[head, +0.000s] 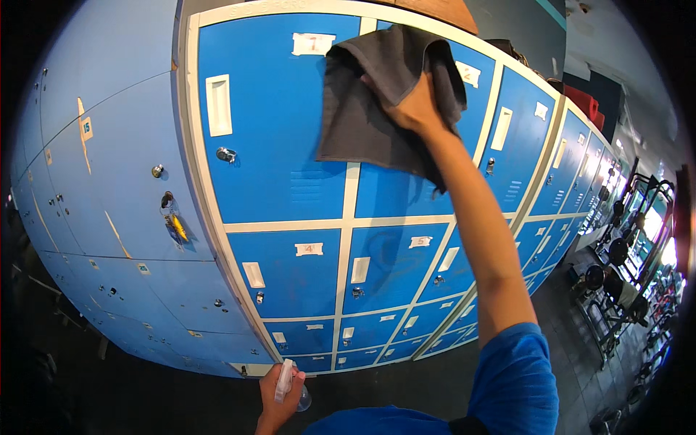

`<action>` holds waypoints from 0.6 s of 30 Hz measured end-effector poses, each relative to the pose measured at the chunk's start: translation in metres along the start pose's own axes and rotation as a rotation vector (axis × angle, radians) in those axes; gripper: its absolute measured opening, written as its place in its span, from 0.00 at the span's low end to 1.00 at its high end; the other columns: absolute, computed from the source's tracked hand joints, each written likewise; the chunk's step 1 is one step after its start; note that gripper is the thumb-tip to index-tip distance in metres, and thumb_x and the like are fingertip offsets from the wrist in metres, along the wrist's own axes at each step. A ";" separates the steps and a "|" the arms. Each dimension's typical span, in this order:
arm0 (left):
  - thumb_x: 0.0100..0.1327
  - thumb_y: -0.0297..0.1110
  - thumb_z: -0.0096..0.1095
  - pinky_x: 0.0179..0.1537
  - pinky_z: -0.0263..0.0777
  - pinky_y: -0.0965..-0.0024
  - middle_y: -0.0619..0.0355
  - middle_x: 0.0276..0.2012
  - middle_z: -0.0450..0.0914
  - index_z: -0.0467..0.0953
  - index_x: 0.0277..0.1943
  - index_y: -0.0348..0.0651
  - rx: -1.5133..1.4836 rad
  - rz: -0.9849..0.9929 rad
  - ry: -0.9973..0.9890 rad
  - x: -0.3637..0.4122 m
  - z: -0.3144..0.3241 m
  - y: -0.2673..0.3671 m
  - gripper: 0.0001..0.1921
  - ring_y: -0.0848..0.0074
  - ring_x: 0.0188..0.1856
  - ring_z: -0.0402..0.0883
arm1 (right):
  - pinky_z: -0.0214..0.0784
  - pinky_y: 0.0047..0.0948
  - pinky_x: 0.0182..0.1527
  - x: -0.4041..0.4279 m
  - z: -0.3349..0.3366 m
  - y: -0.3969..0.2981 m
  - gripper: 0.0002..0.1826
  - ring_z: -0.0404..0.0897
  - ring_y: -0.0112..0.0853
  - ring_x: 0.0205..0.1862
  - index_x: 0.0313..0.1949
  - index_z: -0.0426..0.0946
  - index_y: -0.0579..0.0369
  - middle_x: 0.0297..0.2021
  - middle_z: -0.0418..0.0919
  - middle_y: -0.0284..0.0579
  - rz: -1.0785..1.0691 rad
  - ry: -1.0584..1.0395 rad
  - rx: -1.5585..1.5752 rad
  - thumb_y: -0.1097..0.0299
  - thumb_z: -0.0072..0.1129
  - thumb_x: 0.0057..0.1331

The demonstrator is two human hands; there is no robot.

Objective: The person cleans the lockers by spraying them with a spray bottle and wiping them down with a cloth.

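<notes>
My right hand (416,106) presses a dark grey cloth (361,130) to the upper locker doors, its fingers partly tucked under the folds. The cloth spans the cream frame post between a blue locker door (272,125) and the blue door to its right (402,196), hiding much of that second door. Low in view, my left hand (280,394) grips a spray bottle with a white trigger head (284,380). Part of the bottle's clear body shows beside the fingers. The left door has a cream recessed handle (219,105) and a metal lock (226,155).
Light blue lockers (125,212) stand at the left, one with a key bunch (175,225) hanging from its lock. A brown wooden object (435,12) and a red item (583,103) rest on top. Gym equipment (614,283) stands on the dark floor at right.
</notes>
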State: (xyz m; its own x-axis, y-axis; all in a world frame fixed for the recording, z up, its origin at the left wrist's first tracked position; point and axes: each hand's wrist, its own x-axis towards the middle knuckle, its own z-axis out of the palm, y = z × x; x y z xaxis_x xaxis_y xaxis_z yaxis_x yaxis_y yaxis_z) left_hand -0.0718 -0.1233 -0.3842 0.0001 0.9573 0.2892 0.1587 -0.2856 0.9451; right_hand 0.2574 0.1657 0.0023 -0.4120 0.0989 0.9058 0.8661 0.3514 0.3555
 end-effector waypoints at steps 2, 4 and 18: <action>0.65 0.33 0.73 0.30 0.67 0.77 0.62 0.25 0.78 0.77 0.36 0.37 -0.010 -0.016 -0.044 0.002 0.004 0.002 0.11 0.85 0.27 0.73 | 0.45 0.55 0.75 -0.015 0.003 -0.012 0.48 0.57 0.64 0.73 0.73 0.61 0.56 0.71 0.60 0.66 0.137 0.023 0.030 0.38 0.63 0.62; 0.65 0.34 0.72 0.30 0.66 0.76 0.62 0.25 0.77 0.76 0.36 0.37 -0.004 -0.019 -0.045 0.000 0.008 0.004 0.11 0.84 0.28 0.72 | 0.45 0.55 0.76 -0.027 0.002 -0.016 0.49 0.58 0.64 0.72 0.72 0.61 0.57 0.72 0.60 0.65 0.082 0.128 0.049 0.36 0.63 0.62; 0.65 0.31 0.71 0.31 0.65 0.76 0.63 0.26 0.76 0.75 0.35 0.38 0.031 -0.087 0.007 -0.027 0.008 0.007 0.10 0.84 0.29 0.70 | 0.46 0.53 0.76 -0.044 -0.019 -0.028 0.36 0.64 0.55 0.72 0.64 0.74 0.49 0.66 0.72 0.53 0.252 0.092 0.137 0.41 0.65 0.65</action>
State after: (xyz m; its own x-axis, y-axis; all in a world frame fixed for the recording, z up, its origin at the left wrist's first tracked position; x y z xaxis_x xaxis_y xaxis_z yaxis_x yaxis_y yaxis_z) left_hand -0.0628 -0.1511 -0.3863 -0.0221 0.9781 0.2070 0.1885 -0.1993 0.9616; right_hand 0.2569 0.1344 -0.0430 -0.1558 0.1164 0.9809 0.8891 0.4491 0.0879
